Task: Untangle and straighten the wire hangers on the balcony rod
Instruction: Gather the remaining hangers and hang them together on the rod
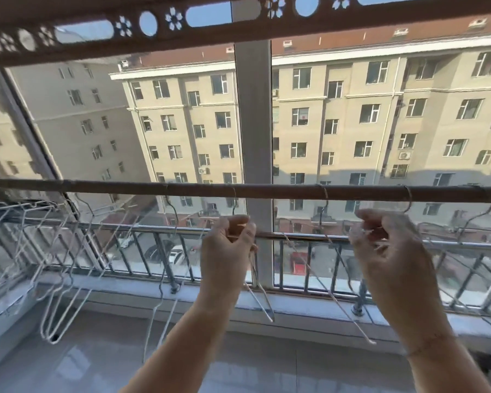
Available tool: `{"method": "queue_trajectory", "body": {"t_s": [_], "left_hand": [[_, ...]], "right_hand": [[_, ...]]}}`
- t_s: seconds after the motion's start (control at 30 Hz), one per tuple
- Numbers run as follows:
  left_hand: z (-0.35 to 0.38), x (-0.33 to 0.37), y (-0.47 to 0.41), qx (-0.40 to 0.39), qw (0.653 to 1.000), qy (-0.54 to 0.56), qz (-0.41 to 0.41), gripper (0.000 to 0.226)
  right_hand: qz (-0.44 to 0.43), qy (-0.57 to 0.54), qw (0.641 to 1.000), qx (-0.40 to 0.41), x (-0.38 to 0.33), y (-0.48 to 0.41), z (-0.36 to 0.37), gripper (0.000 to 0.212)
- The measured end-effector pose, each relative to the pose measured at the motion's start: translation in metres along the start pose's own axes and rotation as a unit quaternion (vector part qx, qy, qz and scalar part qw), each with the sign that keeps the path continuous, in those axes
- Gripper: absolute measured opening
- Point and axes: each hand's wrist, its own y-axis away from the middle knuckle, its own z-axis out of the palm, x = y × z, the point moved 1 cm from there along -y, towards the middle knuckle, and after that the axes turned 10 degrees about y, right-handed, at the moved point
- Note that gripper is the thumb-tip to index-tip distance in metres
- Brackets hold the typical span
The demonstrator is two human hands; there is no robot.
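A brown balcony rod runs across the view at mid height. Several white wire hangers hang from it by their hooks. My left hand is closed around the neck of one hanger just under its hook, left of the window post. My right hand pinches the neck of another hanger under its hook at the right. Between my hands hangs a third hanger, its wire slanting down to the right. A tangled bunch of hangers sits at the rod's left end.
Behind the rod stand a glass window, a grey vertical post and a metal railing. A carved brown beam crosses overhead. The tiled sill and floor lie below. Apartment buildings show outside.
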Motion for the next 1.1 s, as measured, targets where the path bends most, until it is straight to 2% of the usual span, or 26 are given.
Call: {"method": "queue_trajectory", "body": {"t_s": [0.1,0.2,0.27,0.4,0.67,0.9,1.1], "left_hand": [[-0.046,0.001,-0.018,0.079,0.994,-0.05,0.06,0.012],[-0.089,-0.003,-0.036,0.123,0.986,-0.088,0.069,0.018],[-0.111,-0.011,-0.047,0.092,0.988,-0.119,0.038,0.022],[-0.135,-0.028,-0.062,-0.025,0.985,-0.161,-0.056,0.032],[-0.136,-0.037,-0.086,-0.078,0.984,-0.036,-0.157,0.01],[-0.109,-0.037,-0.084,-0.124,0.973,0.014,-0.193,0.009],[-0.095,-0.035,-0.085,-0.13,0.971,0.029,-0.2,0.014]], "right_hand": [[-0.026,-0.052,0.997,-0.058,-0.035,0.009,0.03,0.019],[-0.033,-0.054,0.992,-0.109,-0.057,0.014,0.074,0.021],[-0.015,-0.028,0.992,-0.119,-0.063,0.016,0.102,0.023],[0.037,0.031,0.994,-0.099,-0.065,0.018,0.142,0.025],[0.133,0.042,0.986,-0.087,-0.071,0.017,0.171,0.017],[0.16,0.004,0.987,-0.02,-0.062,0.015,0.165,0.017],[0.165,0.016,0.986,-0.03,-0.05,0.009,0.162,0.019]]}}
